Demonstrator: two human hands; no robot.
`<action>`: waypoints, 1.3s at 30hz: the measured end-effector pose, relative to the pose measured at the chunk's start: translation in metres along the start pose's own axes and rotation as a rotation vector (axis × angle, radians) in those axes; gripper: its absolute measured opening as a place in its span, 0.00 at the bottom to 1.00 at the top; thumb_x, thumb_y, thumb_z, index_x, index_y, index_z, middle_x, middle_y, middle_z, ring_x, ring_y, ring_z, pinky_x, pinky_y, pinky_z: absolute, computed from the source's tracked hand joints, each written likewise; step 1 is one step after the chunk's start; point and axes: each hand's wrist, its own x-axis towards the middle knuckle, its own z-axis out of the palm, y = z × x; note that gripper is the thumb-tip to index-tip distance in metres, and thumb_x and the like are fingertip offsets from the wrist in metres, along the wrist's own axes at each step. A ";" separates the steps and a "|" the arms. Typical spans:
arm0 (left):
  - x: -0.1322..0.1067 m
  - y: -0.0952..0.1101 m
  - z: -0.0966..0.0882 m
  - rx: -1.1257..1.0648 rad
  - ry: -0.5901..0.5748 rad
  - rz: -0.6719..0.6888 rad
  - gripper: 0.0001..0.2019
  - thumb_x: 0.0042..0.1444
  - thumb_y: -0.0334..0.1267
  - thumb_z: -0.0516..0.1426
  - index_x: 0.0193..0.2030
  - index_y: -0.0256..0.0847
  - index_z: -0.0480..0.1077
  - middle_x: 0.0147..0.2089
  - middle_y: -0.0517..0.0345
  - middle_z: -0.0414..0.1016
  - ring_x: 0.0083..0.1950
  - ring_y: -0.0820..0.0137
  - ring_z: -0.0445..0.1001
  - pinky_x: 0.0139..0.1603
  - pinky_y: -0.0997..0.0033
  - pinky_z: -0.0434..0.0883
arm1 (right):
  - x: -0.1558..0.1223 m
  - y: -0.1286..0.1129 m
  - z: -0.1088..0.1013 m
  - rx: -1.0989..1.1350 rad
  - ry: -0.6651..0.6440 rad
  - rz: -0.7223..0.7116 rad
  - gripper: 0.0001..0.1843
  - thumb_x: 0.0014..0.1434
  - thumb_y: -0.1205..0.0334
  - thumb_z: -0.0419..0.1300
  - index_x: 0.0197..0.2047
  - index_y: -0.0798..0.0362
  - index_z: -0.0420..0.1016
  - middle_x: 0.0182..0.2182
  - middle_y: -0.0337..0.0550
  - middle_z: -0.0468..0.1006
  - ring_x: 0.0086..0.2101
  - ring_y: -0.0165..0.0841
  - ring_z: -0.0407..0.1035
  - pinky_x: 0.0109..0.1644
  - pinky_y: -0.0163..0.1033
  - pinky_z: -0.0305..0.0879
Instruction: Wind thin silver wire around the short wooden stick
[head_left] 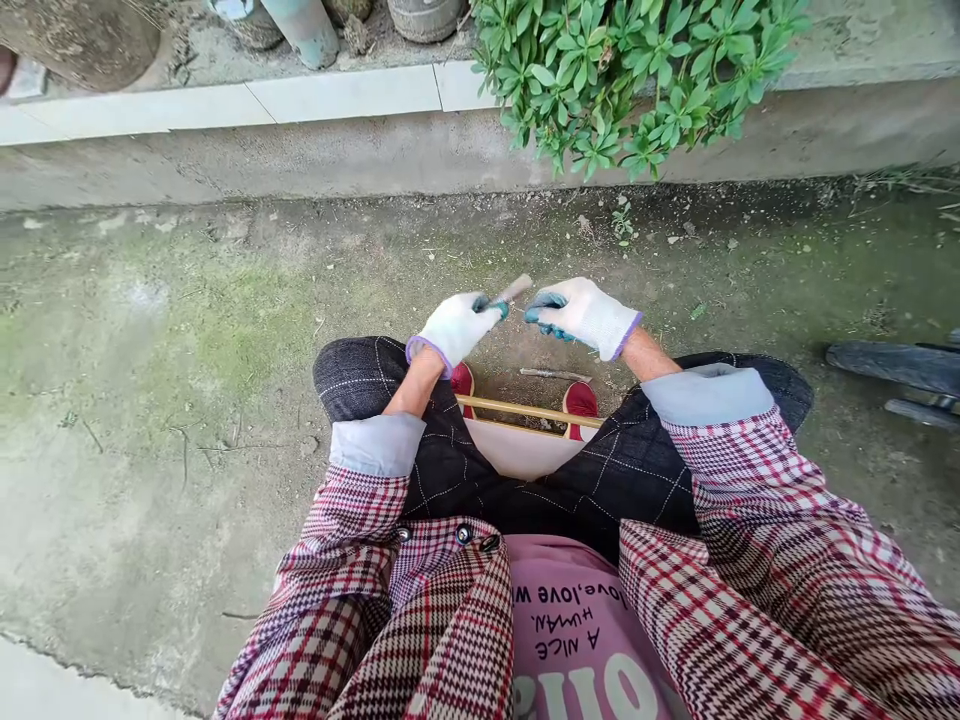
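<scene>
The left hand (459,326) is closed around a short stick (517,288), probably light, stiff, best held by its near end; the right hand (583,312) is curled, its hold unclear.

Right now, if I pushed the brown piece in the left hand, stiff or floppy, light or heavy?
Probably stiff: the piece juts straight from the left hand without visible sag. Likely light: what shows is short and slim.
</scene>
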 end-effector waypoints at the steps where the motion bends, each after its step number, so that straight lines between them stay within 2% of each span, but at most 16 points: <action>1: -0.001 0.002 -0.003 -0.147 0.038 -0.023 0.15 0.65 0.52 0.60 0.37 0.41 0.73 0.24 0.62 0.65 0.25 0.72 0.62 0.29 0.71 0.64 | -0.001 -0.002 -0.001 0.051 0.008 0.017 0.08 0.64 0.60 0.65 0.39 0.53 0.85 0.26 0.38 0.80 0.23 0.27 0.68 0.29 0.35 0.63; 3: -0.007 0.009 -0.011 -0.402 0.043 -0.030 0.20 0.68 0.57 0.56 0.44 0.40 0.74 0.23 0.65 0.62 0.23 0.74 0.60 0.28 0.72 0.67 | -0.002 -0.004 -0.002 0.138 0.020 0.045 0.06 0.64 0.62 0.65 0.37 0.53 0.83 0.26 0.39 0.79 0.23 0.28 0.68 0.27 0.35 0.64; 5: -0.017 0.016 -0.018 -0.525 -0.056 0.011 0.26 0.67 0.65 0.55 0.46 0.40 0.75 0.22 0.66 0.60 0.21 0.74 0.59 0.28 0.71 0.70 | -0.002 -0.005 -0.003 0.196 0.026 0.064 0.05 0.64 0.63 0.66 0.35 0.53 0.82 0.25 0.39 0.79 0.23 0.28 0.68 0.26 0.35 0.64; 8: -0.030 0.021 -0.024 -0.553 -0.388 0.050 0.31 0.61 0.70 0.58 0.45 0.40 0.77 0.21 0.65 0.62 0.20 0.74 0.60 0.26 0.69 0.70 | -0.001 -0.002 -0.005 0.202 0.042 0.065 0.07 0.63 0.63 0.68 0.32 0.53 0.81 0.24 0.40 0.78 0.23 0.29 0.67 0.27 0.36 0.64; 10: -0.034 0.020 -0.021 -0.508 -0.595 0.056 0.29 0.57 0.67 0.62 0.43 0.39 0.79 0.21 0.63 0.64 0.19 0.74 0.61 0.24 0.69 0.68 | 0.001 0.001 -0.006 0.146 0.033 0.021 0.07 0.60 0.63 0.69 0.30 0.53 0.81 0.24 0.40 0.78 0.24 0.29 0.67 0.28 0.36 0.63; 12: -0.034 0.017 -0.015 -0.395 -0.689 0.048 0.23 0.56 0.60 0.64 0.42 0.40 0.80 0.23 0.61 0.68 0.20 0.72 0.64 0.24 0.70 0.66 | 0.003 0.004 -0.007 0.066 0.014 -0.045 0.05 0.58 0.64 0.68 0.30 0.53 0.82 0.26 0.40 0.80 0.26 0.30 0.68 0.30 0.36 0.62; 15: -0.025 0.008 -0.002 -0.091 -0.637 0.050 0.14 0.56 0.52 0.64 0.36 0.42 0.80 0.24 0.61 0.71 0.24 0.70 0.67 0.27 0.69 0.64 | 0.005 0.009 -0.006 -0.028 -0.003 -0.085 0.05 0.59 0.63 0.66 0.34 0.52 0.86 0.27 0.38 0.82 0.28 0.30 0.70 0.33 0.36 0.63; 19: -0.008 -0.004 0.006 0.240 -0.348 0.078 0.16 0.58 0.50 0.63 0.25 0.43 0.72 0.22 0.61 0.67 0.28 0.69 0.66 0.32 0.67 0.62 | 0.003 0.007 -0.001 -0.063 -0.006 -0.058 0.07 0.60 0.60 0.66 0.34 0.52 0.86 0.25 0.37 0.81 0.27 0.29 0.70 0.33 0.36 0.63; 21: -0.002 -0.005 0.005 0.188 -0.190 0.042 0.16 0.60 0.50 0.62 0.27 0.42 0.72 0.23 0.61 0.67 0.28 0.69 0.66 0.32 0.67 0.63 | 0.001 0.004 0.001 -0.013 -0.013 -0.035 0.08 0.62 0.60 0.66 0.36 0.52 0.86 0.25 0.38 0.80 0.25 0.29 0.68 0.32 0.36 0.64; 23: 0.000 -0.001 0.002 -0.026 -0.056 -0.023 0.13 0.63 0.49 0.61 0.33 0.41 0.73 0.24 0.62 0.67 0.26 0.71 0.65 0.30 0.69 0.64 | -0.001 0.001 0.001 0.058 -0.011 0.002 0.07 0.64 0.59 0.66 0.38 0.53 0.86 0.25 0.39 0.80 0.24 0.29 0.68 0.29 0.36 0.65; 25: -0.002 0.006 -0.003 -0.292 0.017 -0.061 0.13 0.65 0.49 0.59 0.40 0.41 0.73 0.25 0.64 0.65 0.24 0.73 0.62 0.28 0.71 0.65 | -0.001 -0.002 0.000 0.119 0.003 0.033 0.06 0.64 0.60 0.67 0.38 0.53 0.84 0.27 0.41 0.80 0.24 0.29 0.69 0.27 0.36 0.65; 27: -0.009 0.013 -0.009 -0.504 -0.015 -0.037 0.15 0.67 0.52 0.58 0.43 0.40 0.73 0.24 0.66 0.61 0.22 0.75 0.59 0.27 0.73 0.67 | 0.000 -0.003 -0.002 0.159 0.024 0.054 0.06 0.64 0.62 0.68 0.36 0.53 0.83 0.27 0.42 0.80 0.24 0.29 0.69 0.26 0.35 0.65; 29: -0.018 0.018 -0.015 -0.625 -0.100 0.033 0.18 0.67 0.55 0.57 0.44 0.40 0.73 0.23 0.67 0.58 0.21 0.75 0.58 0.26 0.72 0.68 | 0.001 -0.002 -0.004 0.174 0.053 0.065 0.06 0.64 0.64 0.67 0.35 0.54 0.82 0.26 0.41 0.79 0.23 0.28 0.69 0.25 0.35 0.64; 33: -0.032 0.020 -0.019 -0.651 -0.304 0.118 0.21 0.66 0.58 0.57 0.45 0.40 0.75 0.23 0.66 0.60 0.21 0.75 0.58 0.26 0.72 0.67 | 0.006 0.005 -0.007 0.145 0.094 0.044 0.07 0.64 0.64 0.65 0.35 0.55 0.83 0.24 0.41 0.77 0.23 0.28 0.67 0.25 0.35 0.64; 36: -0.034 0.019 -0.011 -0.437 -0.472 0.119 0.18 0.65 0.54 0.57 0.44 0.40 0.78 0.23 0.64 0.64 0.22 0.74 0.62 0.27 0.71 0.67 | 0.009 0.011 -0.008 0.060 0.057 0.007 0.07 0.61 0.63 0.66 0.35 0.57 0.84 0.25 0.41 0.79 0.24 0.29 0.68 0.28 0.36 0.63; 39: -0.029 0.015 0.002 0.033 -0.527 0.129 0.14 0.62 0.50 0.60 0.39 0.41 0.80 0.27 0.59 0.73 0.28 0.70 0.70 0.32 0.70 0.67 | 0.010 0.012 -0.007 -0.069 -0.016 -0.061 0.06 0.58 0.62 0.67 0.35 0.54 0.86 0.28 0.40 0.83 0.27 0.30 0.70 0.31 0.35 0.64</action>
